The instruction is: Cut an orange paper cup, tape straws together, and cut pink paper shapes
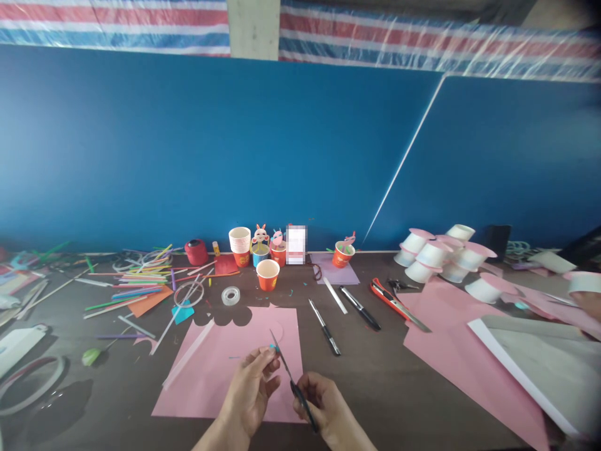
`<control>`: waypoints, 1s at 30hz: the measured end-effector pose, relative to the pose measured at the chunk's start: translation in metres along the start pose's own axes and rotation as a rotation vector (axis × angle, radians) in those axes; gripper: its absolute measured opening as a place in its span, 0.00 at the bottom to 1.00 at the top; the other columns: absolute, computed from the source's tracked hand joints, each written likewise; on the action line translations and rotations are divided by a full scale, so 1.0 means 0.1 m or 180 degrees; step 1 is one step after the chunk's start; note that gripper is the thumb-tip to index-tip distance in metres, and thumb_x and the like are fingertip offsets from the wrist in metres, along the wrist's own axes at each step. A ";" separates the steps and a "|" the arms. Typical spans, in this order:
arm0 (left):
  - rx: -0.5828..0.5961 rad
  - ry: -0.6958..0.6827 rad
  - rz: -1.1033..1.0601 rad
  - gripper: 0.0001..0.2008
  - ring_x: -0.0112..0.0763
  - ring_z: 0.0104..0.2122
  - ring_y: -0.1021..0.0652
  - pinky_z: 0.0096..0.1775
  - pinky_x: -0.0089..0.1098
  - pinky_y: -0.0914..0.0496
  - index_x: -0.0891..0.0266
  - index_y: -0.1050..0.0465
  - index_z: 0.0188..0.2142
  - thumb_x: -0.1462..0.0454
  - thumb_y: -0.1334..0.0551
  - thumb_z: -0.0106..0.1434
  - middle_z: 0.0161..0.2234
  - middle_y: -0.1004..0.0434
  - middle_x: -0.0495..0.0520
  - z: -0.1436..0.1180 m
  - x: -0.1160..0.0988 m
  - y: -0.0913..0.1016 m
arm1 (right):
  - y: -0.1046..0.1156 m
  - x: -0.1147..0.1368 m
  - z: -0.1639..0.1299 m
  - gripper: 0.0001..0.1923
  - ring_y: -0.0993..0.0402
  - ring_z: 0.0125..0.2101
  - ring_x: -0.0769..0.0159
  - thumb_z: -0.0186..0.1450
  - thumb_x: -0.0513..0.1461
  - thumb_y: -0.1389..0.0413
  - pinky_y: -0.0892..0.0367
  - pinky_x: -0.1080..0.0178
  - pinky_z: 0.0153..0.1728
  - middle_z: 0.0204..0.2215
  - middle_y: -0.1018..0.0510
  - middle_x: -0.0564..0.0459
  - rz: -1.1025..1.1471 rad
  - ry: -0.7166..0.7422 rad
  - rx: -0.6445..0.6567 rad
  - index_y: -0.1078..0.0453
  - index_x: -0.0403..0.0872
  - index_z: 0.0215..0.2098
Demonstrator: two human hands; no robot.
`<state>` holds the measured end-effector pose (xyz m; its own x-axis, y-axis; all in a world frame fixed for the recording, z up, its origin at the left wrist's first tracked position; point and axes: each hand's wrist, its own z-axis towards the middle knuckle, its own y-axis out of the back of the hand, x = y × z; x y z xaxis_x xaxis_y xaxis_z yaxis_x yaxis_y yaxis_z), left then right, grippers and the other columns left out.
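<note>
My right hand (322, 407) grips the black handles of a pair of scissors (287, 369), whose blades point up and slightly left. My left hand (253, 382) pinches a small blue piece of paper (273, 347) between thumb and fingertips, close beside the blades. Whether the blades touch the paper I cannot tell. Both hands are over a pink sheet of paper (225, 363) with scalloped cut-outs along its far edge. A translucent strip (190, 354) lies on the sheet's left side.
Beyond the sheet are a tape roll (230, 296) and a paper cup (268, 275). Pens (325, 327) and an orange utility knife (397, 302) lie to the right. White cups with pink rims (429, 257) stand farther right. Several coloured straws (136, 282) are at left. A person's hand (589, 304) shows at the right edge.
</note>
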<state>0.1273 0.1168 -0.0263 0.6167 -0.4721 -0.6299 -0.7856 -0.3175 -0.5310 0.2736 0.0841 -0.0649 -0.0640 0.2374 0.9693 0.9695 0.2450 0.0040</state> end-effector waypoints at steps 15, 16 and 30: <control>0.0202 0.0082 0.0318 0.08 0.21 0.22 0.31 0.21 0.22 0.34 0.65 0.32 0.26 0.66 0.35 0.46 0.23 0.32 0.48 0.02 -0.04 0.03 | 0.19 0.17 -0.06 0.09 0.47 0.18 0.77 0.50 0.38 0.44 0.51 0.73 0.18 0.16 0.40 0.61 -0.0683 0.0062 0.0092 0.40 0.43 0.21; 0.0225 0.0082 0.0338 0.08 0.21 0.22 0.31 0.21 0.22 0.34 0.65 0.32 0.26 0.65 0.35 0.46 0.24 0.32 0.48 0.01 -0.04 0.03 | 0.21 0.23 -0.07 0.09 0.47 0.18 0.77 0.50 0.38 0.44 0.52 0.73 0.18 0.16 0.40 0.61 -0.0723 0.0051 0.0115 0.40 0.43 0.21; 0.0509 0.0175 0.0690 0.08 0.24 0.24 0.27 0.23 0.23 0.35 0.65 0.33 0.25 0.63 0.36 0.47 0.25 0.27 0.51 0.00 -0.11 0.08 | 0.34 0.62 -0.16 0.07 0.43 0.20 0.75 0.48 0.36 0.42 0.50 0.72 0.19 0.18 0.35 0.59 -0.1642 0.0087 0.0141 0.36 0.43 0.24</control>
<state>0.1140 0.1197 -0.0235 0.4278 -0.5603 -0.7093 -0.8783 -0.0723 -0.4726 0.3065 0.0924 -0.0004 -0.5243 0.0508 0.8500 0.8025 0.3635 0.4732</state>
